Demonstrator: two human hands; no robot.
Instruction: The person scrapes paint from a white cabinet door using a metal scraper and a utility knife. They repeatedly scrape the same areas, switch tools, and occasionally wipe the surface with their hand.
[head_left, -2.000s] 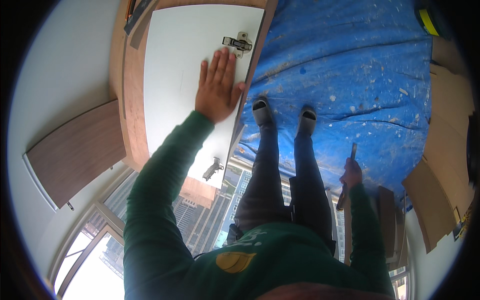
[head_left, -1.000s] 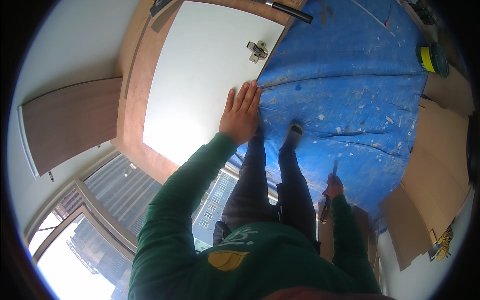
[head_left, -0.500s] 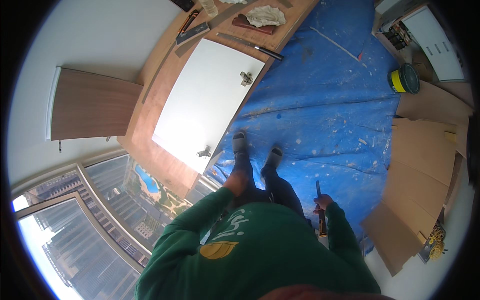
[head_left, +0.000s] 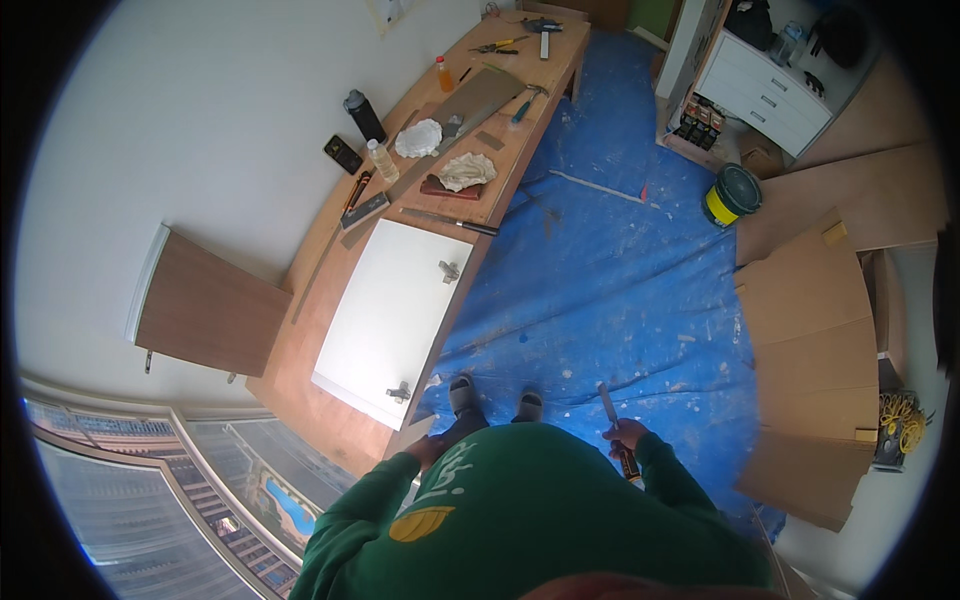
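My right hand (head_left: 627, 436) is closed round a chisel-like tool (head_left: 608, 404). Its narrow flat blade points away from me, and its black-and-orange handle (head_left: 628, 464) shows below my fist. Low by the bench's near corner is my left hand (head_left: 428, 454), its fingers mostly hidden, beside a pale flat piece (head_left: 417, 432). On the wooden bench (head_left: 340, 428) lies a white cabinet door (head_left: 380, 310) with two metal hinges, one (head_left: 449, 271) toward the far end and one (head_left: 398, 392) toward the near end. A dark-handled file (head_left: 450, 220) rests just beyond the door.
Farther along the bench are a sanding block (head_left: 364, 212), crumpled cloths (head_left: 467, 172), bottles (head_left: 381, 162), a phone (head_left: 343, 153) and a hammer (head_left: 527, 103). Blue sheeting (head_left: 600, 290) covers the floor. Cardboard (head_left: 810, 370) and a dark bucket (head_left: 733, 195) stand right; a brown panel (head_left: 212, 303) leans left.
The view has tilted up, bringing the bench's far end into sight. My right hand still grips the tool, and my left hand has shifted close to the bench corner.
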